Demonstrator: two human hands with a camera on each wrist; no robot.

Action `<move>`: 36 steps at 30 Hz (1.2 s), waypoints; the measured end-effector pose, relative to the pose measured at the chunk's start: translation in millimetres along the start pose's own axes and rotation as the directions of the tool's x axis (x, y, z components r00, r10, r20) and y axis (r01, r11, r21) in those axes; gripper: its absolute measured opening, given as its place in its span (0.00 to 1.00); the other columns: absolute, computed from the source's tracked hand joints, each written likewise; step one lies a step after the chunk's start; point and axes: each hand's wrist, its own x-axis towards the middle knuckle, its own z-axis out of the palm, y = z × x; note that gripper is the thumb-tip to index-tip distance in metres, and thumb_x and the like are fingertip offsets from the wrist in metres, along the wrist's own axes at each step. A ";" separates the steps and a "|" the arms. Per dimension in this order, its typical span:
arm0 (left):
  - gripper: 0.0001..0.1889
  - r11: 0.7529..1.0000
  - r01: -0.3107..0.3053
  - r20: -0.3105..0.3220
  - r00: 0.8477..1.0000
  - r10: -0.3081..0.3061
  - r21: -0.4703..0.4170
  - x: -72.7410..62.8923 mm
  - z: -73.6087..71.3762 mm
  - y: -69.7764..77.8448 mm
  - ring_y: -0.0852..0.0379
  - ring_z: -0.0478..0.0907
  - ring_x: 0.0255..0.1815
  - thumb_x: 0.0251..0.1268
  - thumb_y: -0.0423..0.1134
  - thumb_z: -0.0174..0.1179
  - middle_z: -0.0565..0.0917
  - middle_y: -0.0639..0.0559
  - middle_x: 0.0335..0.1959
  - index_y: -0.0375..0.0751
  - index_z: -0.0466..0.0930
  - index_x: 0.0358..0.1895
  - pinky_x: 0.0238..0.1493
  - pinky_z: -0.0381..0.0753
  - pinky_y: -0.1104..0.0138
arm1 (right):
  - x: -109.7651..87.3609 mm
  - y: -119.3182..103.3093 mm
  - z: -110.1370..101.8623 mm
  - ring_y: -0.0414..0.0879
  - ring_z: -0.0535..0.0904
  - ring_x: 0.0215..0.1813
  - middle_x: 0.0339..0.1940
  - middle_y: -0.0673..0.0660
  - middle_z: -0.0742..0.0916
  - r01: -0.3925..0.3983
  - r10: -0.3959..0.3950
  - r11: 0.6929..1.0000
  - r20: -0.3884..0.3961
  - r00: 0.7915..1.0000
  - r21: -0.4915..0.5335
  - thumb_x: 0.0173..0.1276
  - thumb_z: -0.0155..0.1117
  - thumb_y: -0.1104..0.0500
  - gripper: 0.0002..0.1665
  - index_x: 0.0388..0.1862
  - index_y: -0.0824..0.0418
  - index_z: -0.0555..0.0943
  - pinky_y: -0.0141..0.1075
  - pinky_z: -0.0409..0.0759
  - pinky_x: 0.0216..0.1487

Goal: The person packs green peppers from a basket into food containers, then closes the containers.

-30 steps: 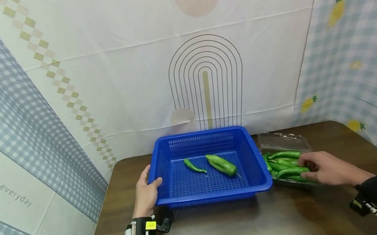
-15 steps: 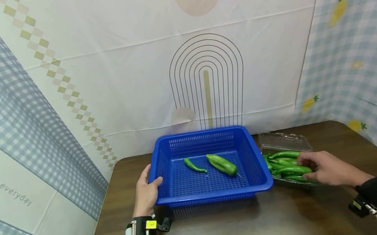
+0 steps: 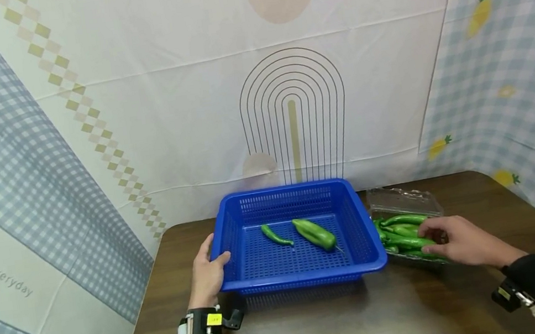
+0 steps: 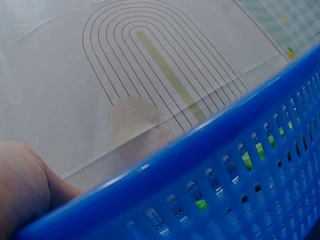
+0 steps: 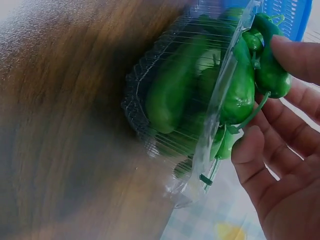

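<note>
My left hand (image 3: 207,272) grips the left rim of a blue perforated plastic basket (image 3: 303,276), thumb over the rim and fingers outside. Inside it lie a small thin green pepper (image 3: 276,236) and a larger, thicker one (image 3: 315,234). To the right, my right hand (image 3: 462,243) reaches over an open clear plastic box (image 5: 150,100) heaped with green peppers (image 3: 397,228). In the right wrist view its thumb presses on one green pepper (image 5: 270,67), with fingers curled behind that pepper; the hand partly hides the pile in the head view.
The box's clear lid (image 3: 404,201) stands folded back behind the peppers, close to the basket's right side. Both containers sit on a brown wooden table (image 3: 312,328). A patterned cloth wall (image 3: 182,127) rises directly behind, with checked cloth (image 3: 517,119) at the right.
My right hand has shifted slightly left, and a pepper at its fingers has moved a little to the left in the box. The left hand and basket have not moved.
</note>
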 end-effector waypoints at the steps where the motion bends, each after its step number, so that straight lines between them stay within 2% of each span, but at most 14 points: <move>1: 0.35 1.000 0.000 0.000 1.000 0.000 0.001 0.1 -0.1 -0.2 0.30 0.69 0.73 0.78 0.33 0.51 0.64 0.29 0.79 0.43 0.52 0.84 0.69 0.73 0.36 | 0.5 -0.4 0.4 0.27 0.76 0.37 0.41 0.46 0.86 0.001 -0.001 1.000 -0.002 1.000 -0.003 0.67 0.74 0.55 0.15 0.51 0.56 0.84 0.33 0.77 0.36; 7: 0.35 1.000 0.002 -0.006 1.000 -0.002 0.003 0.1 0.6 0.0 0.30 0.69 0.73 0.78 0.33 0.51 0.64 0.29 0.79 0.43 0.52 0.84 0.70 0.72 0.36 | 4.0 -2.9 1.5 0.27 0.75 0.37 0.39 0.44 0.85 -0.006 0.006 1.000 0.007 1.000 -0.027 0.64 0.77 0.51 0.18 0.49 0.56 0.84 0.33 0.77 0.36; 11: 0.35 1.000 0.001 -0.007 1.000 -0.001 -0.002 0.3 1.4 -0.3 0.30 0.70 0.73 0.78 0.33 0.52 0.64 0.29 0.79 0.43 0.53 0.84 0.69 0.73 0.37 | 3.9 -3.3 1.8 0.27 0.75 0.37 0.39 0.44 0.85 -0.038 0.039 0.999 0.019 0.999 -0.031 0.63 0.78 0.49 0.21 0.50 0.56 0.84 0.33 0.76 0.36; 17: 0.35 1.000 0.002 -0.004 1.000 -0.002 -0.010 -0.4 1.1 0.0 0.31 0.69 0.74 0.78 0.33 0.51 0.63 0.29 0.80 0.42 0.52 0.84 0.70 0.72 0.37 | 1.4 -2.9 -3.0 0.28 0.77 0.39 0.42 0.47 0.86 -0.084 0.084 0.996 -0.001 0.996 0.007 0.69 0.73 0.50 0.18 0.53 0.57 0.84 0.33 0.78 0.38; 24: 0.35 1.000 -0.003 -0.012 1.000 0.003 -0.010 -1.0 0.9 0.5 0.31 0.68 0.74 0.78 0.33 0.52 0.63 0.30 0.80 0.42 0.52 0.84 0.71 0.71 0.37 | 10.1 -9.2 -12.0 0.28 0.77 0.39 0.39 0.45 0.85 -0.065 0.063 0.997 -0.072 0.995 -0.029 0.74 0.68 0.51 0.13 0.52 0.56 0.84 0.33 0.78 0.37; 30: 0.35 1.000 -0.018 -0.022 1.000 0.018 -0.013 -0.9 2.0 -0.4 0.31 0.69 0.73 0.78 0.33 0.52 0.65 0.29 0.79 0.41 0.53 0.84 0.71 0.72 0.38 | 40.0 -36.0 -17.3 0.33 0.79 0.38 0.37 0.47 0.86 -0.035 0.019 0.994 -0.142 0.990 -0.107 0.75 0.68 0.53 0.11 0.50 0.58 0.84 0.34 0.78 0.38; 33: 0.35 1.000 -0.022 -0.024 0.999 0.022 -0.017 -0.4 3.3 -1.1 0.32 0.71 0.72 0.77 0.33 0.52 0.66 0.28 0.78 0.41 0.53 0.84 0.69 0.73 0.39 | 67.2 -58.0 -16.0 0.37 0.80 0.38 0.36 0.49 0.88 -0.020 0.002 0.993 -0.149 0.989 -0.116 0.74 0.69 0.54 0.10 0.49 0.58 0.85 0.35 0.79 0.38; 36: 0.35 1.000 -0.021 -0.025 0.999 0.021 -0.019 0.1 4.2 -1.6 0.32 0.71 0.72 0.77 0.33 0.53 0.67 0.29 0.78 0.42 0.54 0.84 0.69 0.74 0.39 | 100.0 -80.3 -11.8 0.40 0.81 0.38 0.35 0.50 0.88 0.009 -0.024 0.992 -0.121 0.992 -0.124 0.72 0.70 0.56 0.11 0.49 0.61 0.85 0.37 0.80 0.39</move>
